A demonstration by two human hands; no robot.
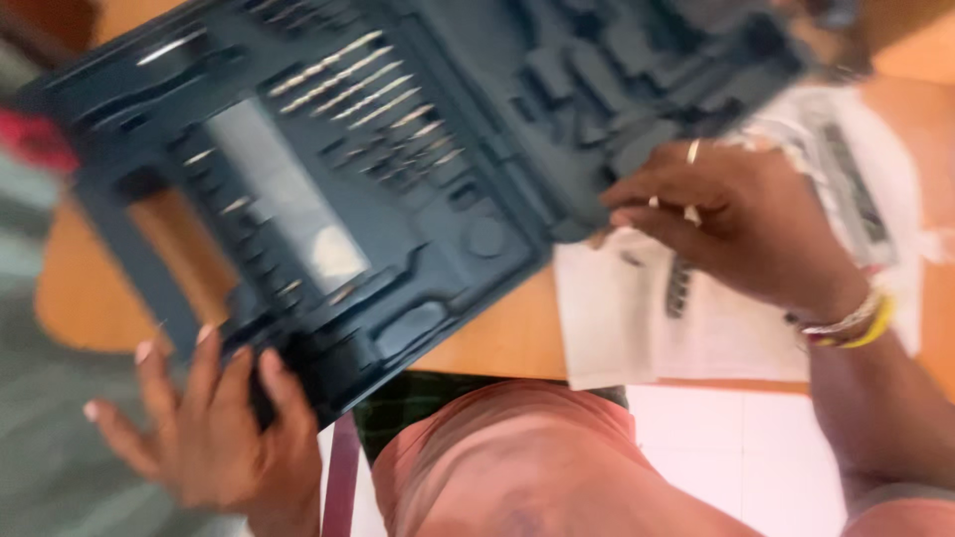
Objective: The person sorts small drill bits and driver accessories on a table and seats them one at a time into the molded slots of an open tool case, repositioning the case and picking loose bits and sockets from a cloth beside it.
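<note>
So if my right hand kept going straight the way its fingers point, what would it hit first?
Probably the open dark plastic tool case: the right hand points left with its fingers at the case's edge, though motion blur hides whether they touch.

Matt dark plastic tool case (438,189), shiny metal drill bits (343,80), smooth wooden table (497,333).
</note>
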